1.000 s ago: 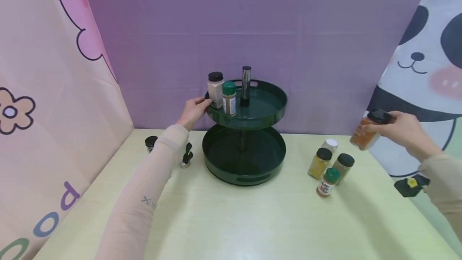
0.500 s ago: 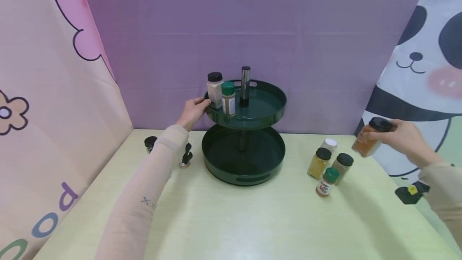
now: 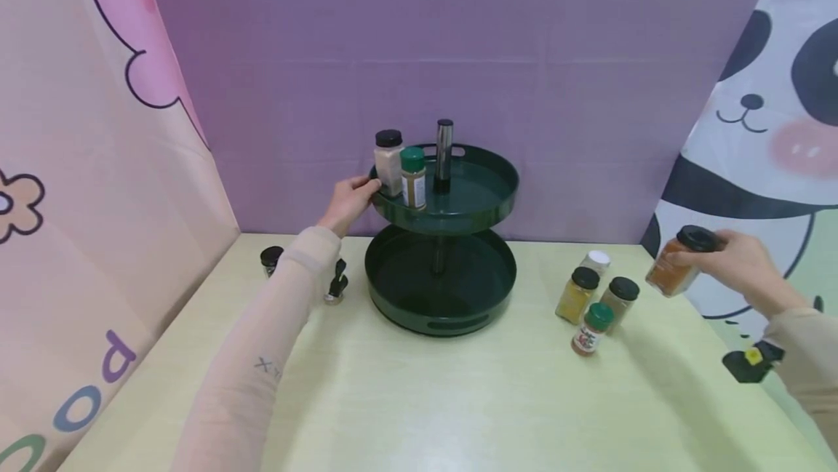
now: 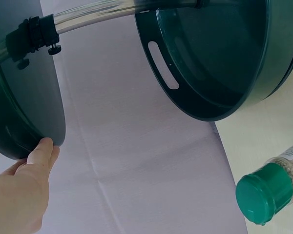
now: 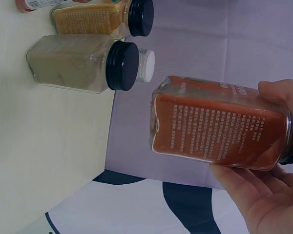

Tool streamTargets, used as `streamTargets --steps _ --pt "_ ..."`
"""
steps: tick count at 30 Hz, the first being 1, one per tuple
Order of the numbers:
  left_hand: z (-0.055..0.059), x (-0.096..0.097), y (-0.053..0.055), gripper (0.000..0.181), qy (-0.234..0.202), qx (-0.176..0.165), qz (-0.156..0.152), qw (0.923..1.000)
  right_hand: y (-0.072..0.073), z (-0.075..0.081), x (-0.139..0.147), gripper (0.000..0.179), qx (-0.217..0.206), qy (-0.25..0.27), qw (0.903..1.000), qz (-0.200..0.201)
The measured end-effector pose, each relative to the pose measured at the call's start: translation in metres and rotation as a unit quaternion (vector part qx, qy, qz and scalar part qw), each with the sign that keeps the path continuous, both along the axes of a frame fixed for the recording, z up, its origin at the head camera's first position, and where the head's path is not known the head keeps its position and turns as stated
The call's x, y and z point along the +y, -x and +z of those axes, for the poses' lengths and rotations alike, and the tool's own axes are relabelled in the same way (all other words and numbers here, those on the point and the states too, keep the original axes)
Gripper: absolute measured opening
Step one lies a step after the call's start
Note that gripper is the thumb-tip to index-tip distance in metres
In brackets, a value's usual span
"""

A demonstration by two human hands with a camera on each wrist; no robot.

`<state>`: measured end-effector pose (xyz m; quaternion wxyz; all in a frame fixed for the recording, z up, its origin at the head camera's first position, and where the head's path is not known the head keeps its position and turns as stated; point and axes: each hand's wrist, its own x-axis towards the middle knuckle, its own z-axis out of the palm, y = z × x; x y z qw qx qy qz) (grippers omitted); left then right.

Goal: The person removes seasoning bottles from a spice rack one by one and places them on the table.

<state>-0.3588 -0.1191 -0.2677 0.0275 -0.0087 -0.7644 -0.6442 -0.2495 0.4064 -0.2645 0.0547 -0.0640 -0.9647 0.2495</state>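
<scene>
My left hand point(image 3: 349, 204) grips the left rim of the upper tray point(image 3: 484, 214) of a dark green two-tier rack. In the left wrist view its fingers point(image 4: 41, 155) lie against the tray's edge. Just past the fingertips, a black-capped jar of pale pinkish contents point(image 3: 389, 163) stands on that tray beside a green-capped spice jar point(image 3: 414, 180). My right hand point(image 3: 743, 266) holds a spice jar of orange-red powder point(image 5: 210, 126) by its upper end, raised and tilted. Its black cap points towards the palm and its base faces down-left, right of the other jars.
On the table's right stand a yellow spice jar point(image 3: 577, 296), a greyish-brown jar point(image 3: 619, 303), a small green-capped jar point(image 3: 592, 330) and a white-capped one point(image 3: 596, 262). The lower tray point(image 3: 440, 323) rests on the table. Left of it, my sleeve partly hides more jars, including a black-capped one point(image 3: 270, 257).
My right hand has moved down and slightly to the right with the orange-red spice jar. The left hand keeps its place at the tray rim.
</scene>
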Motion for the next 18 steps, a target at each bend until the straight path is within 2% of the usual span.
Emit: streamTargets --steps 6,13,18 --pt "0.0 0.0 0.0 0.042 -0.003 -0.001 0.0 1.0 -0.003 -0.008 0.006 0.075 -0.005 0.002 0.9999 -0.01" --pt "-0.002 0.0 0.001 0.043 0.013 0.015 0.002 0.9998 -0.007 -0.016 0.01 0.076 -0.014 0.01 0.9996 -0.023" --pt "0.0 0.001 -0.002 0.043 0.014 0.009 0.0 0.9999 -0.007 -0.02 0.012 0.081 -0.022 0.011 0.9995 -0.02"
